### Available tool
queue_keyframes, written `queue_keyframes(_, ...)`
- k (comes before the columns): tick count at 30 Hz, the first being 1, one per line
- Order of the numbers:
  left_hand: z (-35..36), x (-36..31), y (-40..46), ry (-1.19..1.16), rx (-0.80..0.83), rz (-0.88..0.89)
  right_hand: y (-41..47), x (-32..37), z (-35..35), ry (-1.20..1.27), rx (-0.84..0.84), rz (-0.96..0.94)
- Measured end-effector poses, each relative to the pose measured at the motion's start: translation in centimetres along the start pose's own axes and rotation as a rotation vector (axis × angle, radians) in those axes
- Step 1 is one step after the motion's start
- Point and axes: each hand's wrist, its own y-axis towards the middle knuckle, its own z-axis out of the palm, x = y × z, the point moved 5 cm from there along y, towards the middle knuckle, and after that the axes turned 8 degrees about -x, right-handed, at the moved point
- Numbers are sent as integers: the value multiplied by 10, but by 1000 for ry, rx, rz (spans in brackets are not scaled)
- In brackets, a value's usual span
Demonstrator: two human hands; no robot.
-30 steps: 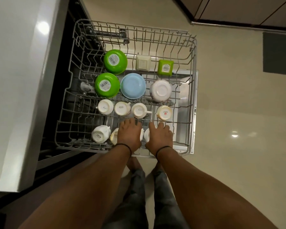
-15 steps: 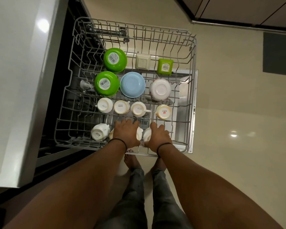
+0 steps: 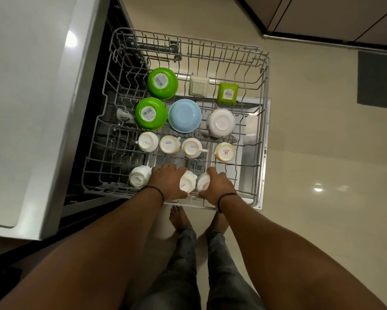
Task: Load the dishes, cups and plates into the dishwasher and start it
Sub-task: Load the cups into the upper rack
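The dishwasher's upper wire rack (image 3: 263, 121) is pulled out over the open door. Two green bowls (image 3: 162, 83) (image 3: 151, 113), a blue bowl (image 3: 185, 115), a white bowl (image 3: 220, 122), a cream square dish (image 3: 198, 85) and a green square cup (image 3: 227, 93) lie upside down at the back. A row of white cups (image 3: 148, 141) sits in the middle. In the front row, my left hand (image 3: 166, 183) wraps one tilted white cup (image 3: 187, 182) and my right hand (image 3: 218, 186) wraps another (image 3: 203, 180). One more cup (image 3: 140, 176) stands left of my left hand.
The white dishwasher body and counter (image 3: 31, 108) fill the left side. The open door (image 3: 253, 115) shows under the rack. My bare feet (image 3: 180, 220) stand on the beige floor by the rack's front edge. A dark mat (image 3: 378, 81) lies at the far right.
Both hands have drawn back a little toward the rack's front edge, so the two front cups show more between them. The dishes have not moved.
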Motion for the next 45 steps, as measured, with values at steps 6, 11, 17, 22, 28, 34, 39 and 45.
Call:
queue_keyframes(6,-20,32,-14,-264,-204,-134,-6,13,-10,-163,-131,-82)
queue_keyframes(11,-29,84,-28,-178,-346,-422,-11,64,-20,-215,-288,-447)
queue_keyframes(17,-14,102,-29,-308,-237,-318,-8,112,17,-473,-31,-653)
queue_keyframes(22,-11,109,-25,-392,-106,-363,-3,123,38,-640,65,-611)
queue_keyframes(28,-5,111,-20,-378,-93,-442,1,126,42,-692,78,-632)
queue_keyframes(34,-6,112,-24,-370,-83,-475,4,133,26,-580,265,-530)
queue_keyframes(39,-6,111,-25,-408,-83,-502,3,151,23,-593,256,-470)
queue_keyframes(45,-9,116,-26,-329,-185,-578,8,152,36,-709,104,-434)
